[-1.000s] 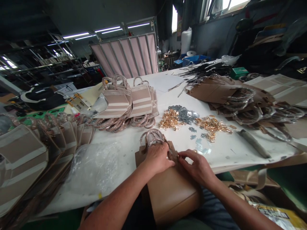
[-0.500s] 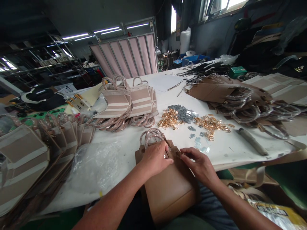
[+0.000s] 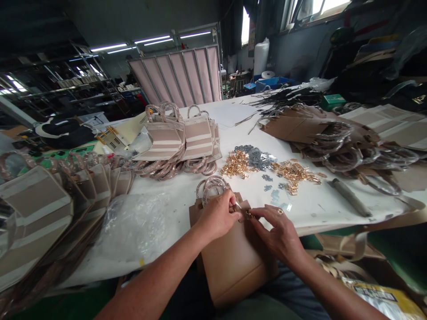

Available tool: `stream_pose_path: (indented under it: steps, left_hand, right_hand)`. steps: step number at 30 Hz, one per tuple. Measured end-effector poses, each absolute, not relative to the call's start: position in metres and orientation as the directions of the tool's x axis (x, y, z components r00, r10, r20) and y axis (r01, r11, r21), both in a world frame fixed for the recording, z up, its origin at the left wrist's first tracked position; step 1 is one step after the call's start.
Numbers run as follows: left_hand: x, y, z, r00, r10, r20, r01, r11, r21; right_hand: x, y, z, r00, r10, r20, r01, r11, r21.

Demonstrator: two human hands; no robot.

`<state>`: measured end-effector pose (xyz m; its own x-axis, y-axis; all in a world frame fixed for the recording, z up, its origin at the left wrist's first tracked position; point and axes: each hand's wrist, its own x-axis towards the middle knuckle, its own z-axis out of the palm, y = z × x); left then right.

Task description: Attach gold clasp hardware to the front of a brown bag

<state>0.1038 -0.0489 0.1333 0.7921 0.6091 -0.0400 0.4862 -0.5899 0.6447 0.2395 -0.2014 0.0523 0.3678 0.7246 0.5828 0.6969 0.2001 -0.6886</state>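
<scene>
A brown handbag (image 3: 238,266) rests across my lap against the table edge, its wrapped loop handles (image 3: 215,183) toward the table. My left hand (image 3: 218,217) lies over the bag's top edge, closed, thumb and fingers pinching the material there. From the right, my right hand (image 3: 278,229) reaches in with a ring on one finger. Its thumb and fingertips pinch a small gold metal fitting (image 3: 248,214) against the bag near the top edge. The fingers partly cover the fitting.
Gold fittings (image 3: 235,164) and grey metal plates (image 3: 255,158) lie in piles beyond the bag. Striped bag pieces (image 3: 198,138) stand at centre-left, more at far left beside clear plastic (image 3: 133,226). Brown bags (image 3: 300,126) and a grey rod (image 3: 350,198) lie right.
My right hand has turned and shifted slightly, so its ring now shows. The left fingers have moved slightly at the bag's top edge. The camera view has shifted a little.
</scene>
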Motion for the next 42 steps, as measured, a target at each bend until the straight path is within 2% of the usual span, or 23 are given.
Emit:
stream_pose_path:
  steps: [13,23,29,32,34,39,42]
  left_hand:
    - [0.105,-0.054,0.139,0.826,0.557,0.084,0.341,-0.612,0.713]
    - [0.097,-0.043,0.131,0.828,0.559,0.05,0.266,-0.47,0.842]
    - [0.096,-0.044,0.134,0.828,0.557,0.053,0.243,-0.443,0.863]
    - [0.095,-0.042,0.134,0.837,0.545,0.047,0.225,-0.421,0.879]
    - [0.095,-0.039,0.131,0.834,0.552,0.024,0.23,-0.387,0.893]
    - [0.095,-0.037,0.124,0.83,0.553,-0.07,0.249,-0.256,0.934]
    - [0.096,-0.038,0.123,0.838,0.533,-0.121,0.286,-0.239,0.928]
  right_hand:
    - [0.237,-0.191,0.058,0.382,0.701,0.602,0.749,0.145,-0.646]
    - [0.238,-0.188,0.055,0.272,0.735,0.621,0.805,0.179,-0.565]
    - [0.234,-0.187,0.063,0.415,0.719,0.557,0.715,0.12,-0.688]
    - [0.235,-0.187,0.066,0.352,0.732,0.583,0.728,0.178,-0.662]
    - [0.237,-0.189,0.066,0.346,0.729,0.59,0.718,0.199,-0.667]
    - [0.236,-0.197,0.056,0.471,0.681,0.56,0.646,0.166,-0.745]
    - [0.234,-0.199,0.049,0.494,0.67,0.554,0.634,0.159,-0.757]
